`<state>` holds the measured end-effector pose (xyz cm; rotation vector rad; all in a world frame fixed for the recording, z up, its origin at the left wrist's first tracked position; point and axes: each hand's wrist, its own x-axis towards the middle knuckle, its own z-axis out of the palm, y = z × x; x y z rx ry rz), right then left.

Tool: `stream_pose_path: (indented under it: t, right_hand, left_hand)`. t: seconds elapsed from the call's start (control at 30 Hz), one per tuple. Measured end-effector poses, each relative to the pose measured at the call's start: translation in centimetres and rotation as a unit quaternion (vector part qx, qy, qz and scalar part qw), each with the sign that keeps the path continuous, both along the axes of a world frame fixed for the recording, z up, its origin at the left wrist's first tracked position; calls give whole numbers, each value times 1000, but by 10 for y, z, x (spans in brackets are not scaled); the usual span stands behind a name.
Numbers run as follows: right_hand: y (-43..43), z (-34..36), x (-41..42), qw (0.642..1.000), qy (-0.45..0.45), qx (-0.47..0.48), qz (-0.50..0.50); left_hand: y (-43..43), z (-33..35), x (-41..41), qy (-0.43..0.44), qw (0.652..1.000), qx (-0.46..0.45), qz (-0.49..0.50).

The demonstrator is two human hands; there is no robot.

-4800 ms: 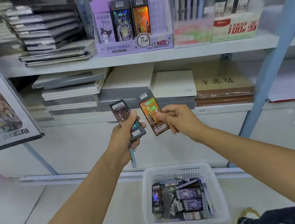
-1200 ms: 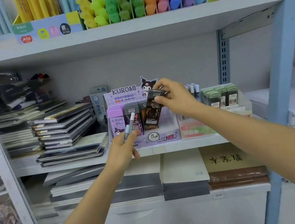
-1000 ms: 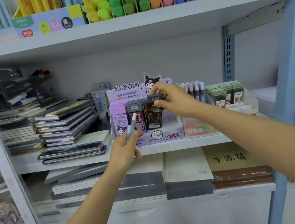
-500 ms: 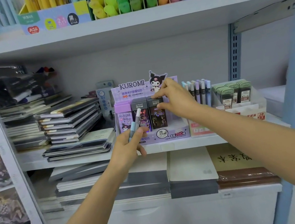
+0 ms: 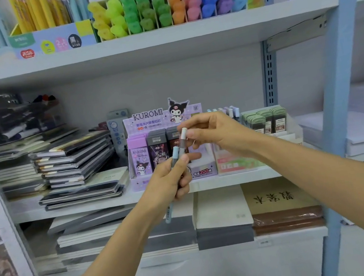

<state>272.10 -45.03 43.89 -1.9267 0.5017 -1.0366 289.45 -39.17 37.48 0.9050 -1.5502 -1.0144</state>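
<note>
In the middle of the frame, the left hand (image 5: pixel 171 183) is gripping a pen (image 5: pixel 182 141) around its lower half, with the fingers curled. The pen is standing almost upright and leaning a little to the right. The right hand (image 5: pixel 218 131) is sitting just to the upper right. Its thumb and forefinger seem to be pinching the white cap end, though the blur makes this hard to confirm. Behind both hands, a purple display box (image 5: pixel 203 170) is standing on the shelf (image 5: pixel 231 179).
</note>
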Motion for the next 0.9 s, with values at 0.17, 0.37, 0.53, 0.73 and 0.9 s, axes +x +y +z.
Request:
stream_pose_path:
  t: [0.17, 0.37, 0.53, 0.73, 0.9]
  right_hand:
    - [4, 14, -27, 996, -62, -7, -57]
    - [-12, 44, -76, 964, -116, -69, -228]
    - [-30, 37, -81, 946, -41, -110, -304]
    - [-50, 21, -58, 936, 28, -133, -324]
    - [-59, 20, -54, 924, 94, -176, -326]
  left_hand:
    - [-2, 4, -18, -4, 999, 26, -42]
    - [-17, 1, -22, 8, 996, 48, 76]
    - [-28, 6, -35, 90, 987, 104, 87]
    - [-29, 1, -35, 14, 995, 20, 98]
    - [-34, 0, -34, 36, 996, 18, 81]
